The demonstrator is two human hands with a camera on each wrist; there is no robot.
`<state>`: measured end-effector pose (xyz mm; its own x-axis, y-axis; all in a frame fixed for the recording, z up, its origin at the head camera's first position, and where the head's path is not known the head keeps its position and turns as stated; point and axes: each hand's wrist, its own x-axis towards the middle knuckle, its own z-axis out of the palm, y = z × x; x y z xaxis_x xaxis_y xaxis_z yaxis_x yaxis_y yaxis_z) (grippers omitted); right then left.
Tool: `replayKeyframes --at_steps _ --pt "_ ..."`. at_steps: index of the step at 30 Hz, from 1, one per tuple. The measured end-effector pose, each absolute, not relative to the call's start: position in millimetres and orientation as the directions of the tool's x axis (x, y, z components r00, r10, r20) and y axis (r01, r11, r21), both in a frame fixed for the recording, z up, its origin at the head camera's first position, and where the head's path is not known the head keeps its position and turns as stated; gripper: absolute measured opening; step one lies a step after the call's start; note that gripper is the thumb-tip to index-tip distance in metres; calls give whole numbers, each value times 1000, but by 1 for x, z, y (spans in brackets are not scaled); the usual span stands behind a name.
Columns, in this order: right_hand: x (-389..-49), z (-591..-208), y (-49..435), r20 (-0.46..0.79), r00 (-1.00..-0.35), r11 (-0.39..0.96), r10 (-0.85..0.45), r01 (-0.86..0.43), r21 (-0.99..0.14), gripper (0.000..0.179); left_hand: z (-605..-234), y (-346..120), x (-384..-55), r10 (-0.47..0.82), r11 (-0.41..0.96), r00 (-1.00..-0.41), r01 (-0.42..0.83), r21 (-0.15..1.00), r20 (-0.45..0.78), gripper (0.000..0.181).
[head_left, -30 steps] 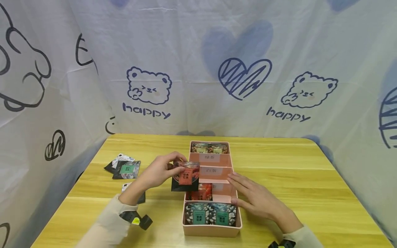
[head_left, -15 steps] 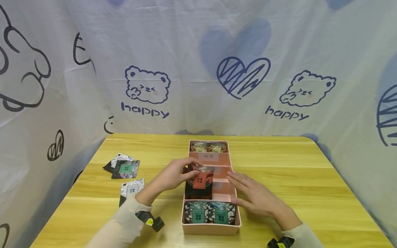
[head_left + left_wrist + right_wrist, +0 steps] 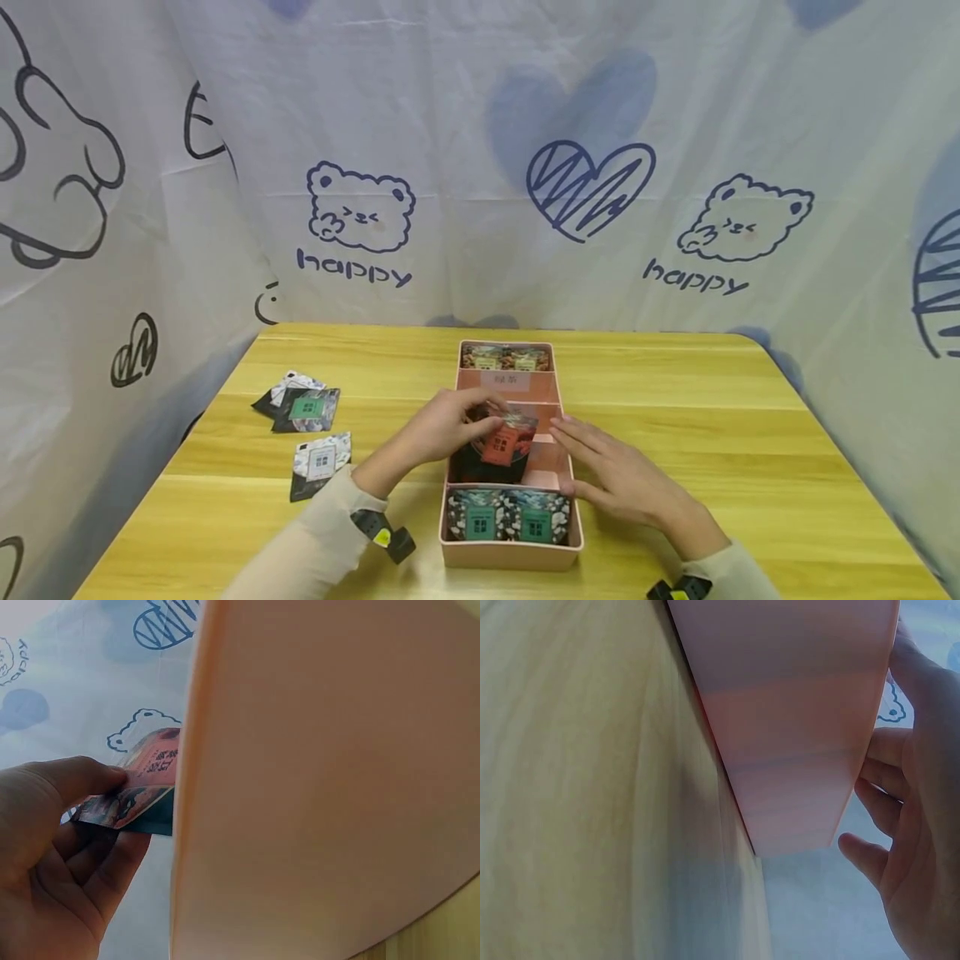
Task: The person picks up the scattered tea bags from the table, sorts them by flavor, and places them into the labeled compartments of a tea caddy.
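Note:
My left hand [image 3: 446,427] pinches a black and red tea bag sachet [image 3: 510,448] by its upper left corner, thumb on its printed face. The sachet leans over a middle compartment of the long pink divided box [image 3: 512,557]. In the left wrist view the same sachet [image 3: 154,776] is partly hidden behind the box's side wall [image 3: 322,780]. My right hand [image 3: 626,483] rests its fairly straight fingers along the box's right rim, holding nothing. The right wrist view shows those fingertips [image 3: 874,761] at the rim.
Two green-labelled sachets [image 3: 508,517] fill the nearest compartment; yellow-labelled ones [image 3: 506,358] stand in the farthest. On the table left of the box lie a white and black sachet [image 3: 321,462] and a small pile topped by a green-labelled sachet [image 3: 307,408]. A printed curtain [image 3: 480,208] hangs behind.
My left hand has carried the red-labelled sachet rightward from the box's left edge to over the middle compartment, and the sachet has tilted. My right hand stays on the rim.

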<state>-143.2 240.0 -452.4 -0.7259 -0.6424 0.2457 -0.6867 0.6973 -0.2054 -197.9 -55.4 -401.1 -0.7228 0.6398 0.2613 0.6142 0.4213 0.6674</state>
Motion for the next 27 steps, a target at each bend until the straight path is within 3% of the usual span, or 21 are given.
replayKeyframes --at_steps 27 --pt "-142 -453 240 248 -731 697 -636 -682 -222 70 -401 -32 -193 704 456 -698 586 669 131 5"
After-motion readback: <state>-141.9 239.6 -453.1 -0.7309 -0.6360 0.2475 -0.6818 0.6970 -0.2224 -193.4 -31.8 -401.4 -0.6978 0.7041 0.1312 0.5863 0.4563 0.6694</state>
